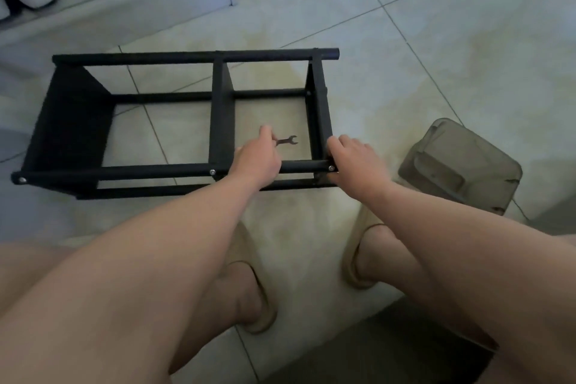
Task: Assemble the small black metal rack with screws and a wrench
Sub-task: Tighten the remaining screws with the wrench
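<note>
Left hand (pixel 258 160) reaches over the near rail and pinches a small wrench (pixel 287 140) inside the black metal rack (pixel 223 109), which lies on the tiled floor (pixel 436 40). Right hand (pixel 353 162) grips the rack's near right corner beside a screw (pixel 332 168). A greenish plastic container (pixel 458 165) sits to the right.

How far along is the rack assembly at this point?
Done: the rack has bars and panels joined, with three screws seated along the near bar. In hand: the left hand holds the wrench inside the frame; the right hand grips the right corner beside a screw. Left: probably tightening there; far joints are unclear.
</note>
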The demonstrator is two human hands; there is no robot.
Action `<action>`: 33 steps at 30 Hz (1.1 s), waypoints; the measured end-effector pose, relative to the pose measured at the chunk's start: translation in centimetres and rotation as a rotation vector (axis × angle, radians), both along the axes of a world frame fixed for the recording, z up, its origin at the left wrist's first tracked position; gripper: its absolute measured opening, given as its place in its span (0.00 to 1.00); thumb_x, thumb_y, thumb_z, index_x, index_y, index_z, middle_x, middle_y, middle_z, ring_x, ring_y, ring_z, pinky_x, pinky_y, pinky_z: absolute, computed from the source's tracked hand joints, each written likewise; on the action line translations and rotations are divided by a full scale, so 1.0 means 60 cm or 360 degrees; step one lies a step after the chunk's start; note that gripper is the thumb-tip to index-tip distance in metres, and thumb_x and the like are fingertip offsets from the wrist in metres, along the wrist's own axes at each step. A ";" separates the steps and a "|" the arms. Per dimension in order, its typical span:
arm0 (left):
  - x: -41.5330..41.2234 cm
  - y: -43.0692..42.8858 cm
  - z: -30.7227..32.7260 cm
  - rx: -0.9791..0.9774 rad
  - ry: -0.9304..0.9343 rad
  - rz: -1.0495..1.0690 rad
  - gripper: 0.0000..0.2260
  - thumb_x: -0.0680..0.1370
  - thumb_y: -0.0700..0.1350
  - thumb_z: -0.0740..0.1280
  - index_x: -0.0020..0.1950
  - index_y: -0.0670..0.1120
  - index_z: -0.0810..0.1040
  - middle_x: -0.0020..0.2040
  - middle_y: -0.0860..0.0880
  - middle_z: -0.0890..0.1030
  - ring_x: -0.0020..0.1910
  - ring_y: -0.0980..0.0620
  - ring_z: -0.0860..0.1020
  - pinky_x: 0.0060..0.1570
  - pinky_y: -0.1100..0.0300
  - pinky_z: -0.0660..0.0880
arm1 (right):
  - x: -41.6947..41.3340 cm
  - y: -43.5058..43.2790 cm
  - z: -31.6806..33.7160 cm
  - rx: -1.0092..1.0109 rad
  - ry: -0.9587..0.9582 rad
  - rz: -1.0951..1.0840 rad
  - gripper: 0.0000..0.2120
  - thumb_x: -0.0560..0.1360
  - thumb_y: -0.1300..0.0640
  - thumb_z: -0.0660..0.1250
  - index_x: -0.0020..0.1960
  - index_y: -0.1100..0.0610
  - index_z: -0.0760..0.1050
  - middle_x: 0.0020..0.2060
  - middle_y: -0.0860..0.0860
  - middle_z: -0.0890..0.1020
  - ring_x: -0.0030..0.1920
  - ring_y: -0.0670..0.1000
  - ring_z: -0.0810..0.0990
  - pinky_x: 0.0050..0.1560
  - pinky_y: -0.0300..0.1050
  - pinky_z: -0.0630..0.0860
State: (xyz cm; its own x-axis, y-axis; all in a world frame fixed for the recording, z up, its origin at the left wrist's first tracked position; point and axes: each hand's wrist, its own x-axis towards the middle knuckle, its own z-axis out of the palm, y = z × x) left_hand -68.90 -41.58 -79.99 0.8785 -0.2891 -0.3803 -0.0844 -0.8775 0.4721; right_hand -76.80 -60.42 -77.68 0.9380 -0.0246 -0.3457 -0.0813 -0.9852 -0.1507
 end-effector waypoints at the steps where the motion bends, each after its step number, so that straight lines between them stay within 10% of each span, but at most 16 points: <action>1: 0.005 -0.004 -0.013 0.0034 0.0049 0.0015 0.04 0.83 0.43 0.53 0.55 0.50 0.66 0.40 0.50 0.74 0.39 0.48 0.71 0.43 0.51 0.65 | 0.004 -0.003 -0.013 -0.0012 0.0026 0.0014 0.15 0.76 0.56 0.69 0.58 0.57 0.68 0.52 0.54 0.75 0.52 0.59 0.74 0.50 0.51 0.69; 6: 0.023 -0.010 -0.064 0.0167 0.0235 -0.0035 0.03 0.83 0.43 0.55 0.55 0.49 0.66 0.39 0.51 0.72 0.37 0.50 0.72 0.31 0.54 0.63 | 0.005 -0.006 -0.063 0.0006 0.0080 0.0051 0.15 0.73 0.57 0.70 0.56 0.58 0.68 0.51 0.54 0.74 0.51 0.59 0.73 0.47 0.50 0.64; 16: 0.032 -0.008 0.030 0.0489 0.0610 -0.0385 0.12 0.82 0.38 0.58 0.64 0.39 0.73 0.57 0.40 0.80 0.55 0.40 0.79 0.56 0.48 0.76 | -0.025 0.013 -0.033 0.0301 0.0335 0.0064 0.16 0.77 0.52 0.70 0.52 0.54 0.62 0.48 0.51 0.74 0.50 0.58 0.74 0.45 0.49 0.65; 23: 0.040 -0.022 0.125 0.0481 0.0449 -0.0533 0.13 0.81 0.40 0.61 0.63 0.40 0.79 0.59 0.42 0.81 0.58 0.42 0.80 0.59 0.51 0.77 | -0.031 0.018 0.010 0.0298 0.0417 -0.0014 0.25 0.77 0.45 0.71 0.68 0.54 0.67 0.62 0.53 0.77 0.61 0.57 0.75 0.58 0.54 0.75; 33: 0.121 -0.039 0.149 0.0560 0.0297 -0.0983 0.07 0.80 0.39 0.63 0.49 0.49 0.78 0.39 0.55 0.77 0.48 0.48 0.77 0.41 0.59 0.69 | -0.027 -0.009 -0.028 -0.0060 0.0410 0.0281 0.62 0.70 0.22 0.60 0.81 0.58 0.31 0.81 0.53 0.34 0.81 0.56 0.34 0.81 0.57 0.42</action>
State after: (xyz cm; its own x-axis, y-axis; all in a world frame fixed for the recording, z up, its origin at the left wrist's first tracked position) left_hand -61.61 -43.94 -71.03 0.5066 -0.5437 -0.6692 -0.5582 -0.7983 0.2260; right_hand -78.43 -60.97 -79.34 0.8104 0.1133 -0.5748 0.0605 -0.9921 -0.1102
